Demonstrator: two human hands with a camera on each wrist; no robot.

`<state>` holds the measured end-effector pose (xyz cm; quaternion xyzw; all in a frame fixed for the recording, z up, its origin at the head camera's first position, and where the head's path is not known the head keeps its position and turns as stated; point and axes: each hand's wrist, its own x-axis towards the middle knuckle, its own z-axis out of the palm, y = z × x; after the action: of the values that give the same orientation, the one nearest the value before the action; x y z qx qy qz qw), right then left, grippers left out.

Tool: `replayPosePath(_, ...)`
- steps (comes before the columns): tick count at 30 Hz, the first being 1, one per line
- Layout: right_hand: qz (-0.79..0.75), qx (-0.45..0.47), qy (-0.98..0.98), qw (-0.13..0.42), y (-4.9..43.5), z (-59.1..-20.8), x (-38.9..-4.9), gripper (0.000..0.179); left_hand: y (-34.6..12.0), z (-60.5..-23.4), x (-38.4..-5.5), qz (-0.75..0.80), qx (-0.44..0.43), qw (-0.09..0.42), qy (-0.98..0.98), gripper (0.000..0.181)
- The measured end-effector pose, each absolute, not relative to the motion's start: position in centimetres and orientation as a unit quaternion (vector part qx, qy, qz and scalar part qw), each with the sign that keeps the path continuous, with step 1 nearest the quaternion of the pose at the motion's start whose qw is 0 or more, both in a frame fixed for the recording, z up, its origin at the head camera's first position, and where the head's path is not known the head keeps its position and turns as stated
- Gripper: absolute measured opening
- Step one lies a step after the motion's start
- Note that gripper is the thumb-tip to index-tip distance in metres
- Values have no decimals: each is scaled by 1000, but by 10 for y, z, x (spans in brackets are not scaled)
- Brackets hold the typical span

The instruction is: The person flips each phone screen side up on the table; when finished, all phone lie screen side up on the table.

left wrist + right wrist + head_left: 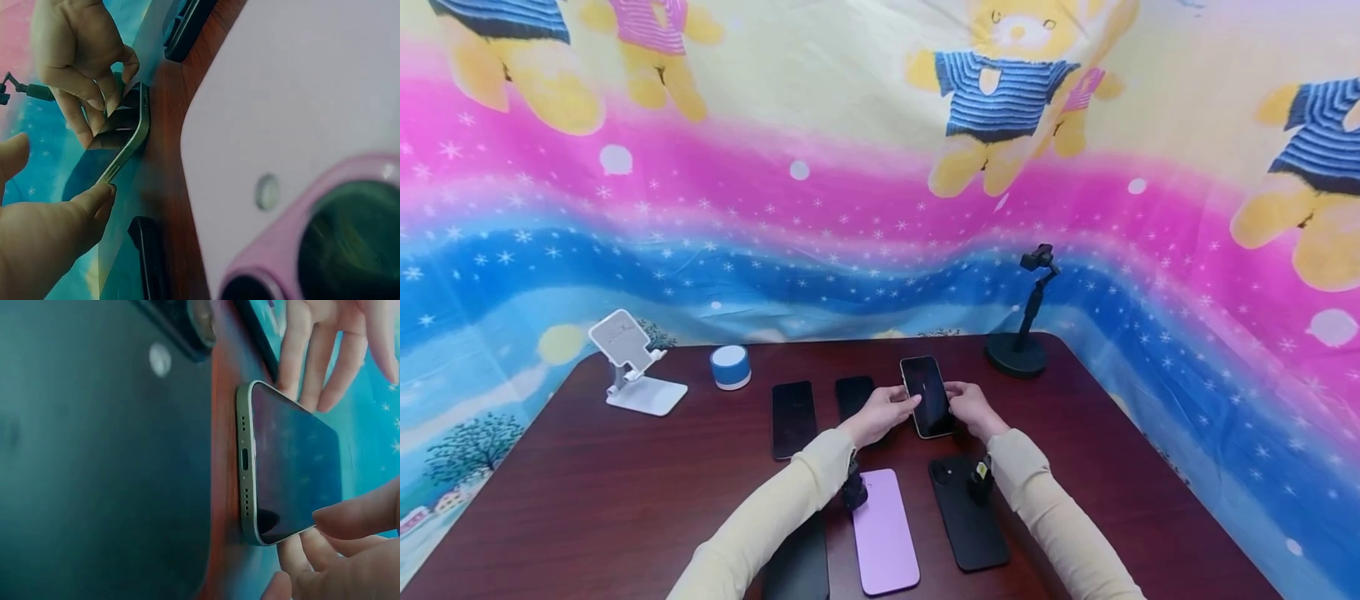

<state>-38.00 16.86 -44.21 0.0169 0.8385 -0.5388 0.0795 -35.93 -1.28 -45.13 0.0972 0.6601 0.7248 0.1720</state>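
Observation:
A smartphone (927, 397) with a dark screen and pale metal frame is between my two hands, its screen toward me. My left hand (880, 412) has its fingers against the phone's left side; in the left wrist view, the left thumb (14, 155) stands off the phone. My right hand (976, 408) pinches the opposite side, with the right thumb (353, 517) at the screen's edge and other fingers along the side. The phone's charging port (245, 459) faces the right wrist camera. Nearer me lie a lilac phone (887, 542) and a black phone (973, 529).
Two dark phones lie to the left, one a dark-screened phone (793, 421), the other a black phone (853, 395) partly behind my left hand. A white phone stand (647, 394), a blue-and-white cylinder (731, 368) and a black stand (1017, 353) line the back. Another dark slab (799, 562) lies beneath my left forearm.

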Motion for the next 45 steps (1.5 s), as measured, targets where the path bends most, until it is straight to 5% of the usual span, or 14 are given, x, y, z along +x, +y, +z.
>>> replayPosePath(4, -543, 24, 832, 107, 170, -444, -379, 53, -11, -454, -358, 708, 125, 185, 671, 49)
replayPosePath(17, -528, 41, 834, 151, 168, -443, -380, 56, -9, -454, -359, 673, 105, 210, 702, 73)
replayPosePath(45, -513, 27, 845, 150, 170, -445, -385, 59, -10, -453, -360, 648, 105, 208, 725, 72)
